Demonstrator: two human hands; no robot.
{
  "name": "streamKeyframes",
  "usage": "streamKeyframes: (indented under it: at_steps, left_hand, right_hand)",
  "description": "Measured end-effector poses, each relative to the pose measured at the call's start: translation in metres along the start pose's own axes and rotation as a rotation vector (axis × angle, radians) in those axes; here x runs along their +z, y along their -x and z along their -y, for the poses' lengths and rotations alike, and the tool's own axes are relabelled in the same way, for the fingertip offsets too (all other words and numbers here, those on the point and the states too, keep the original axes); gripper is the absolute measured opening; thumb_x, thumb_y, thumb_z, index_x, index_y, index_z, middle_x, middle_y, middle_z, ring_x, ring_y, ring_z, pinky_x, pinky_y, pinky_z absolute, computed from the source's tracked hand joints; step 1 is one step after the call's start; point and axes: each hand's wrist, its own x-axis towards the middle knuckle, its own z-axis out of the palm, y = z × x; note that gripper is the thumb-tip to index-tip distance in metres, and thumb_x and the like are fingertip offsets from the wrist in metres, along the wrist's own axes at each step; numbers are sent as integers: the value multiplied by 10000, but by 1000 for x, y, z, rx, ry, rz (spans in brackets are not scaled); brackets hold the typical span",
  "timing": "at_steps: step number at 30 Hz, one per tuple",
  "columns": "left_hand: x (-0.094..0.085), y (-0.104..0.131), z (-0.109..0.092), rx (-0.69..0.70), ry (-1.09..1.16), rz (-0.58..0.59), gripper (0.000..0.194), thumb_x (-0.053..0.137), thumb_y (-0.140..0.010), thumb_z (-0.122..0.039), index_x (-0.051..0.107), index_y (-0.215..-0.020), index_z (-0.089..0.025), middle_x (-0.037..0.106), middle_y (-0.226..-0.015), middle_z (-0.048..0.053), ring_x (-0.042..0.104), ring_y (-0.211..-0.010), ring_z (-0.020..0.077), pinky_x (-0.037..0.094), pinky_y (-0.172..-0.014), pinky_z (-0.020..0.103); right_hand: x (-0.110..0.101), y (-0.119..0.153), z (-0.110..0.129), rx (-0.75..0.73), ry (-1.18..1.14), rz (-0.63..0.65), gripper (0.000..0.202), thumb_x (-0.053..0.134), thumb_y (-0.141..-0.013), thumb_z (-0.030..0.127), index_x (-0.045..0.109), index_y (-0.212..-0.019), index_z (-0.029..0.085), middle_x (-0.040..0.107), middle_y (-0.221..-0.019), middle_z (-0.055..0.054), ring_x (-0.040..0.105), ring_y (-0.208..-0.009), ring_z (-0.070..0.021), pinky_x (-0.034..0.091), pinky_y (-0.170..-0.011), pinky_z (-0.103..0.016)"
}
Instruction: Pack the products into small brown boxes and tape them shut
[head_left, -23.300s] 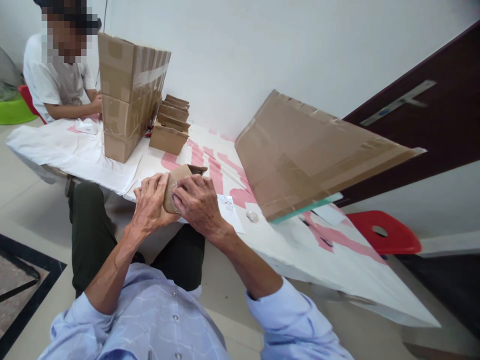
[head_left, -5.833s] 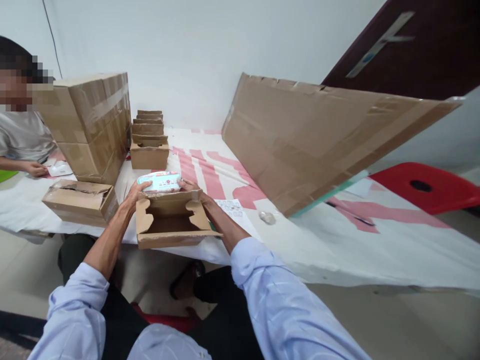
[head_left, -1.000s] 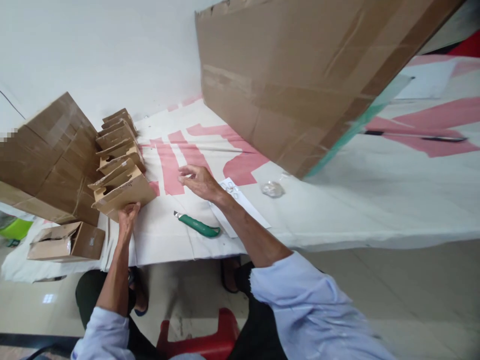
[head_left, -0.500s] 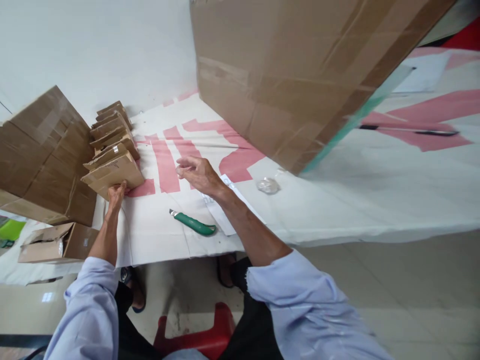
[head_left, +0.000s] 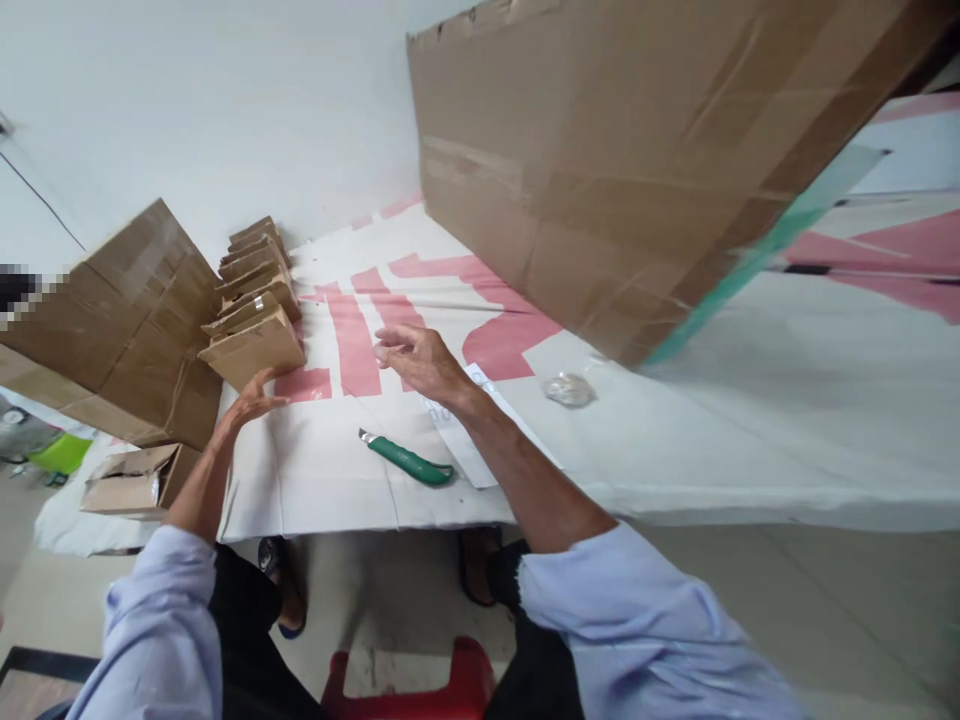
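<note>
My left hand [head_left: 255, 400] is just in front of the nearest of several small open cardboard boxes [head_left: 259, 345] standing in a row; its fingers are apart and nothing is in it. Over the cloth-covered table, my right hand [head_left: 420, 360] hovers with fingers loosely bent and apart, holding nothing. A green cutter [head_left: 409, 460] lies between my hands near the front edge, blade exposed. Partly under my right forearm is a white printed sheet [head_left: 469, 450]. To its right sits a small clear plastic bundle [head_left: 570, 390].
A large cardboard box [head_left: 585, 180] stands at the back right, over a green edge. Another big box [head_left: 135, 320] is at the left, with a small box [head_left: 131, 480] in front. A red stool [head_left: 412, 690] is below the table [head_left: 712, 450].
My left hand has let go of the nearest small box and drawn back from it, its fingers spreading. The whole view has shifted slightly. My right hand stays over the table.
</note>
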Motion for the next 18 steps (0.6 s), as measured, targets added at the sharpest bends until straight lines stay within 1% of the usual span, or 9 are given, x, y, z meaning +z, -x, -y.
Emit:
streamKeyframes:
  at_steps: [2, 4, 5, 7, 9, 11, 13, 16, 18]
  left_hand:
    - [-26, 37, -5, -33, -87, 18, 1039, 973, -580, -511, 609, -1489, -162, 555, -1612, 207, 465, -1522, 475, 317, -1306, 632]
    - [-59, 82, -5, -56, -194, 63, 1153, 970, -539, -534, 543, -1561, -216, 516, -1659, 169, 442, -1547, 465, 292, -1318, 637]
    - [-75, 105, -4, -73, -221, 72, 1200, 979, -504, -522, 528, -1574, -218, 498, -1671, 180, 432, -1551, 478, 293, -1315, 645]
    - [-103, 146, 2, -127, -366, 134, 1247, 953, -529, -502, 440, -1635, -241, 413, -1727, 186, 408, -1575, 468, 326, -1305, 612]
    - [-120, 174, 12, -204, -570, 198, 1266, 919, -550, -423, 357, -1671, -248, 381, -1740, 204, 406, -1580, 465, 348, -1285, 611]
    - [-124, 189, 21, -274, -752, 227, 1279, 885, -546, -325, 303, -1682, -249, 381, -1728, 235, 408, -1571, 491, 379, -1233, 661]
    - [-121, 192, 27, -284, -853, 230, 1273, 852, -544, -251, 278, -1680, -241, 392, -1708, 263, 409, -1560, 511, 415, -1176, 683]
    - [-115, 185, 27, -199, -873, 214, 1182, 806, -590, -237, 302, -1659, -230, 486, -1627, 244, 485, -1505, 470, 435, -1164, 614]
    - [-109, 179, 19, -145, -843, 183, 1109, 805, -628, -284, 347, -1637, -238, 545, -1564, 205, 541, -1447, 437, 419, -1183, 581]
  right_hand:
    - [-1, 0, -3, -3, 8, -5, 450, 733, -845, 365, 771, -1202, 93, 795, -1063, -147, 767, -940, -262, 617, -967, -464]
    - [-2, 0, -6, -1, 6, -14, 452, 738, -842, 377, 771, -1202, 107, 798, -1083, -140, 767, -896, -250, 625, -945, -467]
    - [-1, 1, -7, 2, 3, -20, 460, 743, -838, 384, 769, -1205, 108, 797, -1090, -139, 766, -864, -241, 632, -923, -462]
    - [2, 3, -10, 13, -6, -29, 480, 751, -830, 393, 763, -1213, 103, 793, -1095, -139, 763, -816, -229, 643, -867, -443]
    - [10, 6, -13, 24, -12, -35, 471, 753, -826, 386, 762, -1202, 103, 790, -1083, -134, 761, -792, -221, 645, -830, -421]
    - [21, 9, -16, 31, -15, -41, 425, 745, -827, 372, 766, -1162, 111, 788, -1059, -118, 755, -768, -208, 642, -821, -403]
    - [33, 11, -19, 38, -17, -41, 379, 731, -831, 359, 769, -1121, 118, 788, -1043, -102, 751, -765, -201, 637, -819, -385]
    - [45, 13, -17, 46, 30, -1, 341, 676, -861, 324, 767, -1112, 110, 795, -1075, -109, 759, -842, -217, 624, -822, -359]
    - [48, 16, -12, 45, 135, 82, 342, 641, -891, 303, 763, -1147, 112, 802, -1124, -119, 762, -948, -232, 609, -845, -337]
